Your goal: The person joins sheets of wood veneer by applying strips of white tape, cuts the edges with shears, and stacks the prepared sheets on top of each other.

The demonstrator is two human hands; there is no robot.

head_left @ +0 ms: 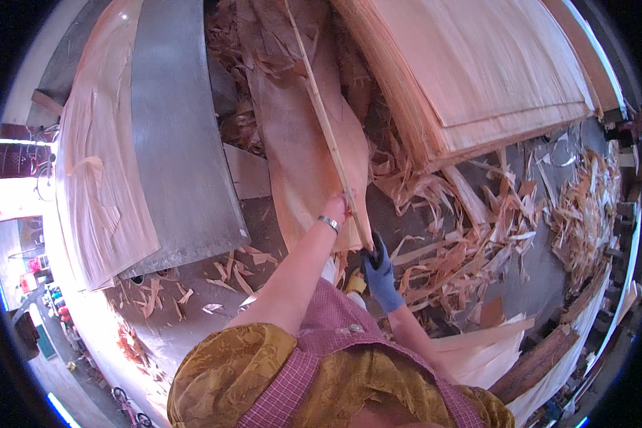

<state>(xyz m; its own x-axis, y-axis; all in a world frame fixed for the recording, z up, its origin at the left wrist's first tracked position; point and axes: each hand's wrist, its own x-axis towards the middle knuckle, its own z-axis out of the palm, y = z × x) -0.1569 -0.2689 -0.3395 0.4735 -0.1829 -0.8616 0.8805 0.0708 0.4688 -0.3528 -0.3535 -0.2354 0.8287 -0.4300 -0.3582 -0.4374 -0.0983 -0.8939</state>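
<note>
A long, thin wooden stick (pixel 328 132) slants from the far edge of the view down to my hands. My bare left hand (pixel 340 207), with a metal watch at the wrist, is closed round it partway up. Lower down, my right hand (pixel 379 274), in a blue glove with a dark palm, is closed at the stick's near end; its fingers are partly hidden. Under the stick lies a long, wavy sheet of wood veneer (pixel 310 153), its near end close to my apron (pixel 342 314).
A tall stack of veneer sheets (pixel 499 64) stands at the far right. To the left, a grey flat board (pixel 178 135) lies beside pale veneer (pixel 100 178). Torn veneer scraps (pixel 471 246) litter the floor at right, with a larger pile (pixel 585 214) beyond.
</note>
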